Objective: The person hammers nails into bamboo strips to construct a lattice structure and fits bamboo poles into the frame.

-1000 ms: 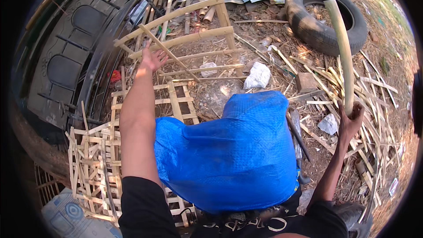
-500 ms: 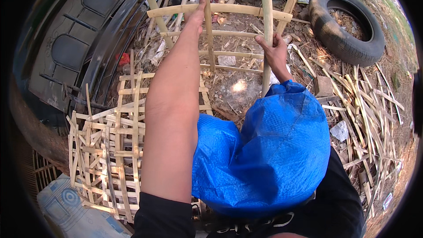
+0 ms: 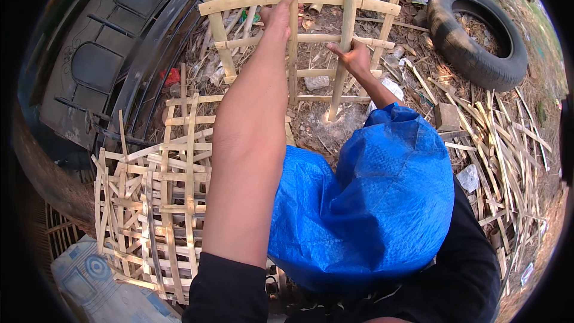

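Note:
A rack-like bamboo frame (image 3: 373, 5) of curved cross slats and upright strips stands ahead of me. My left hand (image 3: 277, 19) is closed around it where a middle upright strip (image 3: 293, 54) crosses a cross slat, thumb up along the strip. A rounder bamboo pole (image 3: 350, 6) leans against the frame, its lower end at the ground. My right hand (image 3: 356, 60) is wrapped round this pole beside a lower cross slat, thumb pointing left; its other fingers are partly hidden. Blue woven plastic sheeting (image 3: 388, 203) covers my right upper arm and the area below it.
Lattice panels of bamboo strips (image 3: 164, 203) lie at the left, near a patterned pale blue sheet (image 3: 89, 275). Black metal chairs (image 3: 95, 66) stand farther left. A tyre (image 3: 439, 36) lies at the far right, above a brick-like block (image 3: 446, 117) and a heap of split bamboo (image 3: 508, 161).
The pole's lower end has swung left and is now seen on the ground. My left hand has shifted slightly right, my right hand slightly left; both still grip.

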Action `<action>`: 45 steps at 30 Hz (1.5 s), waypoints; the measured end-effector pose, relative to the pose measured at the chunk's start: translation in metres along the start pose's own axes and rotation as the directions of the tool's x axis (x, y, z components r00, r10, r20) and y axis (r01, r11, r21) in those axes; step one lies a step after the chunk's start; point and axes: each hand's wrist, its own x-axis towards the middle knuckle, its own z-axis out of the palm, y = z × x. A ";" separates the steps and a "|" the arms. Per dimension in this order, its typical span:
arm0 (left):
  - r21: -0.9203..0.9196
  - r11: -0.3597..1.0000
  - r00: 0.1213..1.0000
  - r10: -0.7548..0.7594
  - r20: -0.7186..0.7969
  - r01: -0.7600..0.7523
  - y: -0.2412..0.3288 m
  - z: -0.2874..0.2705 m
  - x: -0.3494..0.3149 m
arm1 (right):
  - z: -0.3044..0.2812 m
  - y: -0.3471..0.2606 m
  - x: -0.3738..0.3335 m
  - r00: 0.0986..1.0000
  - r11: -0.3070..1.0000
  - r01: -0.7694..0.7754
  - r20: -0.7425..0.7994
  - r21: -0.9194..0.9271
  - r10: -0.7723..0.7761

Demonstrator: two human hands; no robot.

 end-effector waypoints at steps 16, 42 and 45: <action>-0.116 0.993 0.999 -0.036 0.005 0.037 0.007 0.000 0.023 | -0.002 -0.045 0.021 0.998 0.993 0.018 0.058 -0.112 -0.012; 0.041 0.981 0.972 -0.194 0.133 0.190 -0.015 -0.036 0.037 | 0.001 -0.047 -0.033 0.986 0.986 0.163 0.036 -0.046 -0.161; -0.009 0.973 0.963 -0.229 0.141 0.233 -0.020 -0.034 0.026 | -0.007 -0.037 -0.034 0.992 0.986 0.122 0.047 -0.118 -0.117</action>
